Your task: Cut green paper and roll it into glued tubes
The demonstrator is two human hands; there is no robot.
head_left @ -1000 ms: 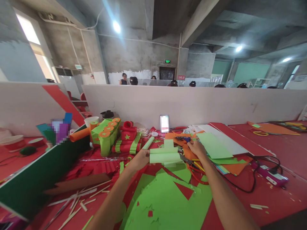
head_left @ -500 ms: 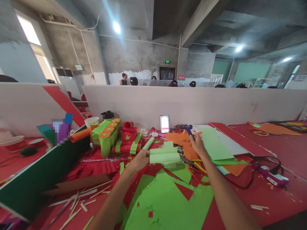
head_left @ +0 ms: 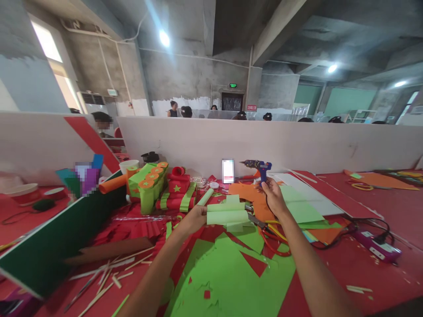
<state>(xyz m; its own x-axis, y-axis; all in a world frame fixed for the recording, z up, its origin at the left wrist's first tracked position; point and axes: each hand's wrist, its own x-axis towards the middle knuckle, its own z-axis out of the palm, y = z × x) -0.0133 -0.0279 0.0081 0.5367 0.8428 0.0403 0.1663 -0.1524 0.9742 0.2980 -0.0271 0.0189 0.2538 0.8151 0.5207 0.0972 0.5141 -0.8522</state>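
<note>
My left hand (head_left: 195, 218) is closed on the left end of a pale green paper piece (head_left: 228, 216) with rolled or folded strips, held above the bright green sheets (head_left: 238, 273). My right hand (head_left: 273, 193) grips the handle of a blue glue gun (head_left: 263, 168), raised upright with its nozzle pointing left. Scissors with red and yellow handles (head_left: 276, 237) lie just right of the pale green piece, their blades partly behind it. Orange paper (head_left: 262, 204) lies behind the scissors.
Green and orange paper models (head_left: 150, 185) and red rolls (head_left: 175, 202) stand at the left, beside a dark green board (head_left: 66, 237). A phone (head_left: 228, 171) leans on the white partition (head_left: 185, 141). A purple power strip (head_left: 378, 246) with cables lies right; wooden sticks (head_left: 104, 281) lie lower left.
My right hand has lifted the glue gun up off the table. The left hand and its pale green paper have hardly moved. A person's head has appeared behind the partition at left.
</note>
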